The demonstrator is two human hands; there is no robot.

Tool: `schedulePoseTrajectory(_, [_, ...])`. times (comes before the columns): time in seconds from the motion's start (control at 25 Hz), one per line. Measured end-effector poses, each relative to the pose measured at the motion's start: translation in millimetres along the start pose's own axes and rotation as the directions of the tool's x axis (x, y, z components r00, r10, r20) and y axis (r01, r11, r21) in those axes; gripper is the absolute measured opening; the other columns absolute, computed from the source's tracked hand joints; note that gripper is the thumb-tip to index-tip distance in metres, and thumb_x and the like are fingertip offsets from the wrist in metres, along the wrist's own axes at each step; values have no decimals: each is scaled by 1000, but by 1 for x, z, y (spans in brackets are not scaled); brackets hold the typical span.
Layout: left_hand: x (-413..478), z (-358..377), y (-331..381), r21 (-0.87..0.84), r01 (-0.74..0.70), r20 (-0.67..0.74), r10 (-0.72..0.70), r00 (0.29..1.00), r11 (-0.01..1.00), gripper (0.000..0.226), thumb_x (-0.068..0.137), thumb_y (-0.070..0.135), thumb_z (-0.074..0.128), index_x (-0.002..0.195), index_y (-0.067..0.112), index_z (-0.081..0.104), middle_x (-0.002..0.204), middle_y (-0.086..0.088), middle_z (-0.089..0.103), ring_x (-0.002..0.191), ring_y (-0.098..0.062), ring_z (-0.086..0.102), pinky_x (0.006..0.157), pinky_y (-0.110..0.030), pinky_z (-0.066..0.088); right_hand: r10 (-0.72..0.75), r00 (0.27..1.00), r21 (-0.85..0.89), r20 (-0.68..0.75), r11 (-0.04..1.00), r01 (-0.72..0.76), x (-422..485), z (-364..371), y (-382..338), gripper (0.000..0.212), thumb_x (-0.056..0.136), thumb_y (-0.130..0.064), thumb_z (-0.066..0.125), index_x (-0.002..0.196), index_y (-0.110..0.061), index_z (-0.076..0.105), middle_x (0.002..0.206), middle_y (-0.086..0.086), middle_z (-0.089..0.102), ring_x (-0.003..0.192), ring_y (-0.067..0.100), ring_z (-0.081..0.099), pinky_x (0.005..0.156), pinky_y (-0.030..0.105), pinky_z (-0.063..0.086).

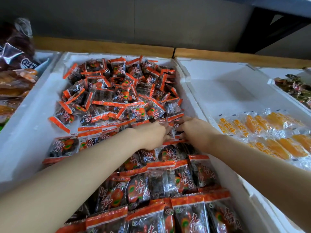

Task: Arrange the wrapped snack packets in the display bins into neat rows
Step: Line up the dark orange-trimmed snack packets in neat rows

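Note:
A white foam bin (42,101) holds many red-edged clear snack packets with dark fruit inside. At the far end they lie in a loose heap (117,91); toward me they stand in overlapping rows (161,180). Both my hands reach into the middle right of the bin, at the edge of the heap. My left hand (152,134) has its fingers curled around packets. My right hand (190,130) pinches a packet (175,127) held between the two hands. The fingertips are partly hidden among the wrappers.
A second white foam bin (218,81) to the right holds rows of yellow fruit packets (269,132) at its near side. Further right another bin (292,88) holds dark green sweets. Bags of brown and orange snacks (15,68) sit at the left. A wooden rail (117,46) runs behind.

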State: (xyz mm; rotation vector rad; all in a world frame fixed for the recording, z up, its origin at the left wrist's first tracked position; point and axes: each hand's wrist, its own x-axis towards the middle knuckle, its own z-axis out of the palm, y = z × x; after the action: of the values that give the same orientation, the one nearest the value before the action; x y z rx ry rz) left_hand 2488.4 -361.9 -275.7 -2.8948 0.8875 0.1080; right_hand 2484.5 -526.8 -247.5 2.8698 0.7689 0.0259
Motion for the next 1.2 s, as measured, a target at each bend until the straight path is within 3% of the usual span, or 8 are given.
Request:
schedulePoseTrajectory(0.2, [-1,4,8,44,91,-117,-85,989,995,53,95,-2,49,145,7,34,147,-12,38,120,-24,37,92,-34,46,43,997,74,-59,997,-38,5,1,-3,40,85,2,55,122,-13,54,123,7,53,109,27,57,92,40,47])
schedulePoseTrajectory(0.4, [-15,-5,5,-88,42,-373,-72,925,995,37,100,32,45,132,14,50,129,-2,54,118,-22,45,94,-36,40,145,966,285,-212,955,-81,14,-10,-6,41,91,-6,54,129,-10,42,124,11,48,112,30,53,90,38,44])
schedulePoseTrajectory(0.52, [-21,-14,-20,-207,284,-521,-351,778,936,47,98,33,48,141,18,40,141,0,44,129,-20,35,106,-33,26,218,945,355,-243,927,-122,32,-13,-9,48,92,-16,56,134,-8,33,128,16,42,117,34,47,94,40,39])
schedulePoseTrajectory(0.64, [-21,-16,-45,-394,504,-312,-628,713,768,68,89,38,63,143,11,31,139,-12,43,129,-30,35,104,-38,31,307,935,415,-177,885,-212,48,-10,-17,62,88,-24,64,134,-6,28,131,18,42,120,36,45,96,42,39])
schedulePoseTrajectory(0.8, [-17,-20,-51,-687,404,-209,-697,686,604,64,76,29,79,129,8,51,128,-9,56,120,-26,49,89,-26,36,389,888,421,-246,868,-263,55,-12,-21,64,82,-19,71,128,-3,30,128,18,44,121,35,45,95,41,40])
schedulePoseTrajectory(0.96, [-24,-32,-39,-727,217,-413,-668,619,651,23,77,15,78,96,14,66,99,1,54,93,-15,51,72,-13,30,334,880,335,-337,916,-219,50,-20,-21,36,92,-15,56,123,-5,41,125,15,48,112,35,52,82,40,43])
schedulePoseTrajectory(1.12, [-44,-59,-24,-760,16,-574,-682,453,650,13,83,16,72,93,18,64,96,7,60,80,-8,53,68,-6,35,390,857,632,-336,768,-102,30,-46,-24,26,97,-19,47,118,-5,41,105,16,62,89,33,57,67,32,39])
schedulePoseTrajectory(1.2, [-61,-64,-12,-779,-57,-577,-679,454,624,7,86,17,69,90,20,64,88,13,64,75,-6,57,66,-7,39,363,861,709,-356,705,-4,12,-58,-31,22,98,-22,46,116,-11,43,86,3,59,71,22,55,56,27,37])
